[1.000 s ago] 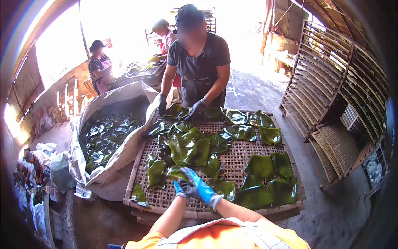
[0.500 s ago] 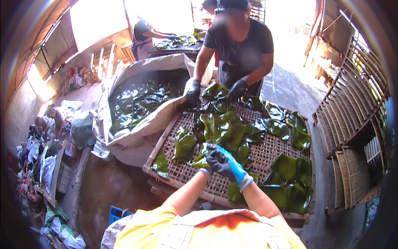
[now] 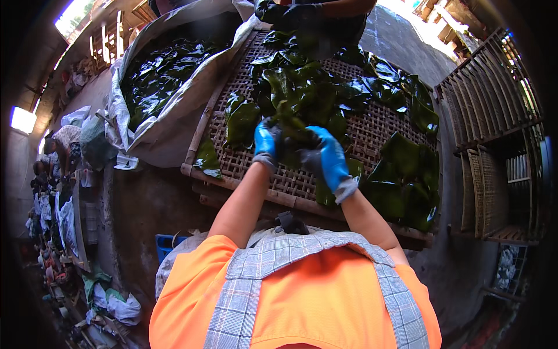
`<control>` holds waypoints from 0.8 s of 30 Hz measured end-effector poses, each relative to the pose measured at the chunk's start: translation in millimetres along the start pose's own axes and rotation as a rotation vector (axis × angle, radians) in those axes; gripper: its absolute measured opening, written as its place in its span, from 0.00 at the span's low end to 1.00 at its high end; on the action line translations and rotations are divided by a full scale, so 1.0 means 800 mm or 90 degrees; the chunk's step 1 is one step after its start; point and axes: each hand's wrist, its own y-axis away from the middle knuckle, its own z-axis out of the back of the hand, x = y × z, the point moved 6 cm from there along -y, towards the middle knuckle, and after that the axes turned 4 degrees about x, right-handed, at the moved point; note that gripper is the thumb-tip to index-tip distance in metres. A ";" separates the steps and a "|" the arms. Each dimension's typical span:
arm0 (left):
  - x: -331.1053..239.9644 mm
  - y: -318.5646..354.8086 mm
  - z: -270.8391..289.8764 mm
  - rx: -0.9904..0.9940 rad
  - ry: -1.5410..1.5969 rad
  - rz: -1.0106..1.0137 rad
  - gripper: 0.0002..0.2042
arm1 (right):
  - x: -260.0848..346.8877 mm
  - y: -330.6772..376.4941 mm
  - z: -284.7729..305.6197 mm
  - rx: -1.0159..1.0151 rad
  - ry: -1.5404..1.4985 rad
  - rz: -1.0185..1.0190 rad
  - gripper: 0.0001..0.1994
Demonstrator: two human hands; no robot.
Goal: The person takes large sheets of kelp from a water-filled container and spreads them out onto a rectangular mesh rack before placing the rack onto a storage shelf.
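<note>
My left hand (image 3: pixel 267 139), in a blue and grey glove, is closed on one side of a dark green, glossy kelp piece (image 3: pixel 289 121). My gloved right hand (image 3: pixel 329 158) grips its other side, with motion blur at the fingers. Between them the kelp is held just above a woven bamboo tray (image 3: pixel 285 181). Flat kelp sheets (image 3: pixel 401 157) lie side by side at the tray's right. A looser kelp pile (image 3: pixel 302 87) covers its middle, and a single kelp leaf (image 3: pixel 207 157) lies at the near left corner.
Left of the tray stands a big white sack (image 3: pixel 195 87) full of wet kelp. Across the tray, a co-worker's gloved hands (image 3: pixel 290 14) show at the top edge. A slatted rack (image 3: pixel 488 104) stands at the right; cloth bundles (image 3: pixel 122 308) lie at the lower left.
My view has tilted down. My hands, together before, have moved apart with the kelp between them. The co-worker's hands have lifted off the kelp.
</note>
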 end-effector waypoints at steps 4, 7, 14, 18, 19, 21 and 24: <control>-0.072 0.025 -0.015 0.033 0.020 -0.011 0.07 | 0.012 -0.022 0.070 -0.099 -0.022 0.002 0.15; -0.068 0.032 -0.011 0.021 -0.085 -0.035 0.07 | -0.010 -0.023 0.089 -0.061 -0.400 -0.164 0.11; -0.079 0.049 0.002 -0.064 -0.208 0.001 0.28 | -0.018 -0.028 0.096 -0.124 -0.467 -0.058 0.10; -0.067 0.049 -0.038 0.180 -0.079 0.063 0.28 | -0.023 -0.036 0.046 -0.024 -0.665 -0.281 0.09; -0.049 0.035 -0.028 0.235 -0.089 0.043 0.26 | -0.008 -0.036 0.043 -0.026 -0.618 -0.268 0.09; -0.038 0.037 -0.040 0.345 -0.104 0.018 0.23 | -0.014 -0.033 0.046 -0.037 -0.636 -0.281 0.09; -0.045 0.056 -0.051 0.263 0.157 0.204 0.19 | -0.015 -0.033 0.073 0.020 -0.438 -0.235 0.10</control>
